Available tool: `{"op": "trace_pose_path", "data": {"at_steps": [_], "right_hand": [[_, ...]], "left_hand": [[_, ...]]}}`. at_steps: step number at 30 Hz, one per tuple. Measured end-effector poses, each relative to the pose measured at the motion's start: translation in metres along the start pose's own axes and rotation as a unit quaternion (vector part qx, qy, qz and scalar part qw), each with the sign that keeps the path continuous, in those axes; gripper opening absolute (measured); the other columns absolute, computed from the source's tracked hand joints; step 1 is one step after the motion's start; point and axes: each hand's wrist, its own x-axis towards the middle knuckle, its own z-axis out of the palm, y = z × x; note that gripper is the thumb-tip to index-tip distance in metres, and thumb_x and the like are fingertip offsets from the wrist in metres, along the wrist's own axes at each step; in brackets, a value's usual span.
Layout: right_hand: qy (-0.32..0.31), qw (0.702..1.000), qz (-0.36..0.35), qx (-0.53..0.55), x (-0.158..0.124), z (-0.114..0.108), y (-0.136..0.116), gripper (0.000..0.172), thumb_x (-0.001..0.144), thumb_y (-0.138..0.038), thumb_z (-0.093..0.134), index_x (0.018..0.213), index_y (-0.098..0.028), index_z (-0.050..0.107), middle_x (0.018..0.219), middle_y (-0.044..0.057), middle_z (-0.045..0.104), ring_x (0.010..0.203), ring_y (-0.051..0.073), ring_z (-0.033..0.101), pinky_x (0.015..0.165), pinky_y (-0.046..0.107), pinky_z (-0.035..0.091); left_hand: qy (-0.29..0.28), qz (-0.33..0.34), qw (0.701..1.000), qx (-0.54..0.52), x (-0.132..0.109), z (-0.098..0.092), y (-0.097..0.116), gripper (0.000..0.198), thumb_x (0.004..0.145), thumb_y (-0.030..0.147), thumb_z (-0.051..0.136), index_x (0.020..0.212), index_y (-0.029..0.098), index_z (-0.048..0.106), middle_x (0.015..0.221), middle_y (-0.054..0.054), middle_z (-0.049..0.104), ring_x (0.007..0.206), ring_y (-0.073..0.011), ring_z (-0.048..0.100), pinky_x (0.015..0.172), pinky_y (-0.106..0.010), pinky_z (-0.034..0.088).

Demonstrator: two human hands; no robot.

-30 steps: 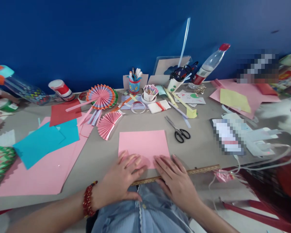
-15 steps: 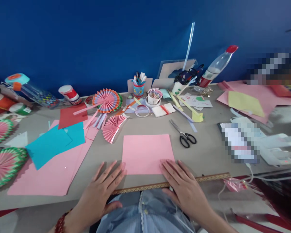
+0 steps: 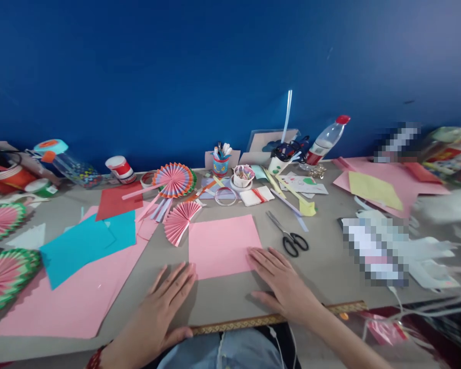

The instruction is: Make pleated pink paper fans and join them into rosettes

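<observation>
A pink sheet of paper [image 3: 221, 246] lies flat on the grey table in front of me, slightly turned. My right hand [image 3: 278, 282] rests with its fingers stretched out over the sheet's lower right corner. At the lower left corner, the fingertips of my left hand [image 3: 169, 302] touch or nearly touch the edge, fingers spread. Black-handled scissors [image 3: 290, 238] lie to the right of the sheet. Just beyond its upper left corner is a pleated pink paper fan [image 3: 180, 221]. Neither hand grips anything.
Blue sheets [image 3: 88, 241] lie over larger pink paper [image 3: 61, 312] on the left. Green-edged pleated rosettes [image 3: 7, 279] sit at the far left. Along the wall stand a pen holder [image 3: 220, 165], a cup [image 3: 278, 165] and a tilted bottle [image 3: 328, 141]. A phone [image 3: 372, 251] lies right, near cables.
The sheet has turned a little and moved away from the table's front edge, with my right hand moving along on it. My left hand stays at its lower left. The camera view has tilted up.
</observation>
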Motion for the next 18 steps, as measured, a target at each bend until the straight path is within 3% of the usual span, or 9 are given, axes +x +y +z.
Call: {"op": "trace_pose_path", "data": {"at_steps": [3, 6, 9, 12, 18], "right_hand": [[0.054, 0.997, 0.052, 0.031, 0.012, -0.007, 0.014, 0.055, 0.097, -0.037, 0.049, 0.149, -0.022, 0.038, 0.148, 0.011, 0.048, 0.134, 0.027, 0.048, 0.110, 0.048, 0.042], [0.084, 0.992, 0.080, 0.046, 0.046, -0.012, 0.032, 0.049, 0.097, -0.035, 0.048, 0.143, -0.022, 0.046, 0.145, 0.011, 0.052, 0.132, 0.028, 0.050, 0.108, 0.048, 0.044], [0.049, 0.995, 0.066, 0.056, 0.094, -0.012, 0.039, 0.046, 0.095, -0.032, 0.051, 0.139, -0.020, 0.050, 0.142, 0.010, 0.055, 0.132, 0.028, 0.049, 0.109, 0.047, 0.042], [-0.006, 0.997, 0.054, 0.059, 0.135, -0.006, 0.028, 0.045, 0.094, -0.032, 0.055, 0.137, -0.018, 0.052, 0.141, 0.011, 0.055, 0.130, 0.027, 0.050, 0.108, 0.044, 0.041], [-0.027, 0.997, 0.069, 0.006, 0.162, 0.009, 0.017, 0.040, 0.083, -0.046, 0.069, 0.111, -0.017, 0.063, 0.110, 0.013, 0.065, 0.107, 0.031, 0.058, 0.093, 0.046, 0.042]], "left_hand": [[0.000, 0.002, 1.000, -0.010, 0.000, 0.000, -0.001, 0.084, 0.092, 0.065, 0.041, 0.156, 0.016, 0.018, 0.161, -0.009, 0.025, 0.149, -0.0276, 0.017, 0.120, -0.046, 0.002], [-0.004, 0.011, 1.000, -0.021, 0.001, 0.001, -0.001, 0.083, 0.092, 0.066, 0.040, 0.155, 0.017, 0.019, 0.162, -0.008, 0.025, 0.150, -0.0288, 0.015, 0.120, -0.049, 0.002], [-0.005, 0.012, 1.000, -0.028, 0.002, 0.002, -0.002, 0.085, 0.091, 0.068, 0.040, 0.155, 0.018, 0.019, 0.162, -0.008, 0.024, 0.150, -0.0301, 0.014, 0.120, -0.050, 0.001], [-0.002, 0.010, 0.999, -0.035, 0.003, 0.002, -0.002, 0.085, 0.090, 0.068, 0.041, 0.155, 0.018, 0.021, 0.161, -0.008, 0.026, 0.149, -0.0304, 0.016, 0.120, -0.051, 0.004], [0.004, 0.005, 0.999, -0.053, 0.004, 0.003, -0.001, 0.083, 0.089, 0.067, 0.044, 0.154, 0.019, 0.025, 0.159, -0.009, 0.031, 0.148, -0.0312, 0.021, 0.120, -0.053, 0.011]]}}
